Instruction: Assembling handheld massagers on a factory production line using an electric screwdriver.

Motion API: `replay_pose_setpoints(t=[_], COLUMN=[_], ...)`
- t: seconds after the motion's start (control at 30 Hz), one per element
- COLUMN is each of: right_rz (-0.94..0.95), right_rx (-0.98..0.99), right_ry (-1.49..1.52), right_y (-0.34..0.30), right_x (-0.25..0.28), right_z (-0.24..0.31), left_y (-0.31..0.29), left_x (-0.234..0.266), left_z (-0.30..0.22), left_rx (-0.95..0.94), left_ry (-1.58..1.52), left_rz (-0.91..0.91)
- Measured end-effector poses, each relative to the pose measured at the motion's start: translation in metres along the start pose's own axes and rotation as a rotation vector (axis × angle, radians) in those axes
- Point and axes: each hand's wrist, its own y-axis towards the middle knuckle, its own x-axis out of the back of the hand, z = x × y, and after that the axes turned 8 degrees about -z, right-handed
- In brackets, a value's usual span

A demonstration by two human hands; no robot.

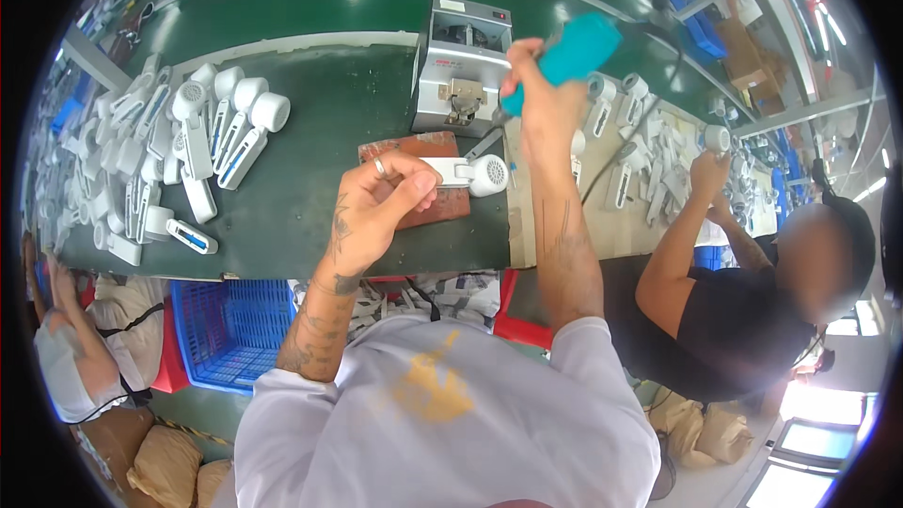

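My left hand [384, 199] pinches the handle of a white handheld fan [488, 176], thumb and fingers closed on it. The fan lies sideways, its round slotted head to the right, above a worn reddish-brown block [450, 205]. In my right hand [546, 99] is a teal electric screwdriver [585, 45], blurred by motion. It tilts down to the left, with its bit near the fan's neck; whether the bit touches the fan I cannot tell. Directly behind the block stands a grey box-shaped machine [437, 85] with an open top tray.
Many similar white fans [193, 132] are heaped on the green bench at the left. More white parts [649, 150] lie on cardboard to the right, where a co-worker [724, 292] handles one. A blue basket [226, 339] stands below the bench edge. A dark cable [632, 136] trails at the right.
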Motion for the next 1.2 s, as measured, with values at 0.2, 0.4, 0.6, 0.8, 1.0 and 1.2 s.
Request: replay_pose_setpoints(t=[0.2,0.4,0.6,0.8,1.0,1.2], right_rz=[-0.016,0.028,-0.061,-0.047,-0.005,0.018], right_rx=[0.013,-0.261,-0.235,-0.216,-0.233,-0.256], right_ry=[-0.079,0.426,0.531,0.604,0.570,0.604], right_y=[0.032,-0.038,-0.070,-0.076,-0.079,-0.081], right_x=[0.012,0.027,0.031,0.035,0.037,0.036], right_z=[-0.025,0.010,0.034,0.037,0.038,0.035], left_y=[-0.012,-0.011,-0.007,-0.011,-0.015,-0.022], left_x=[-0.008,-0.019,-0.034,-0.036,-0.037,-0.038], left_z=[-0.004,-0.004,0.010,0.018,0.016,0.023], left_rx=[-0.137,-0.402,-0.731,-0.828,-0.761,-0.395], left_ry=[0.141,0.562,0.703,0.785,0.726,0.451], left_rz=[-0.139,-0.210,-0.080,-0.099,-0.121,-0.166])
